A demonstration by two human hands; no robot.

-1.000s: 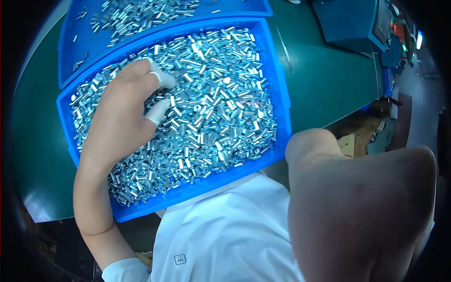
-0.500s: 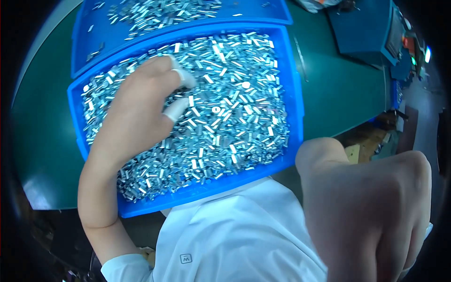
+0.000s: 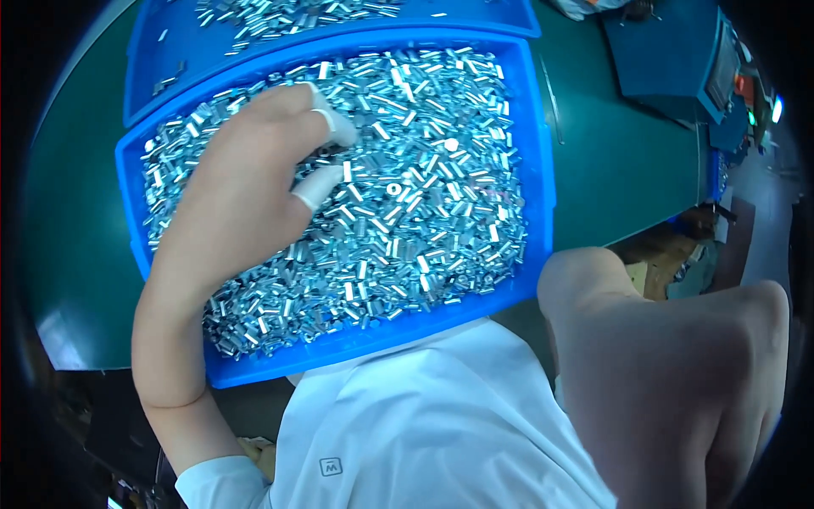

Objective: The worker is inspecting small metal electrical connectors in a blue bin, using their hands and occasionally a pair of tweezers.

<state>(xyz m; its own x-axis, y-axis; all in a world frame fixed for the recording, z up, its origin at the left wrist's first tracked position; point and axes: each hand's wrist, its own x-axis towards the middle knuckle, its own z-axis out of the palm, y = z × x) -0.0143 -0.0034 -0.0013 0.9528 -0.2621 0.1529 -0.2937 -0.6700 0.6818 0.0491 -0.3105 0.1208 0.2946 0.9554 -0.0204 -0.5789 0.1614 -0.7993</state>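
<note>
My left hand [image 3: 246, 174] reaches over a blue plastic bin [image 3: 547, 170] filled with small shiny metal cylinders [image 3: 424, 220]. White finger cots cover its thumb tip and the fingertips that show. A gap stays between thumb and fingers, just above the loose pieces, and I see nothing held in it. Other fingers are hidden behind the hand. My right hand [image 3: 670, 365] looms large and shadowed at the lower right, beside the bin's near right corner. Its back and bent knuckles show, while the fingertips are hidden, so whether it holds anything cannot be made out.
A second blue bin [image 3: 475, 19] with more metal pieces adjoins the far side. Both rest on a green tabletop [image 3: 610, 170]. A thin metal rod [image 3: 552, 102] lies right of the bins. Farther right stands a dark teal box-shaped device [image 3: 661, 59], with a plastic bag [image 3: 581, 7] nearby.
The view has shifted slightly, so the bins sit a little higher in the picture. My left hand keeps nearly the same place and pose over the pieces; my right hand has barely moved.
</note>
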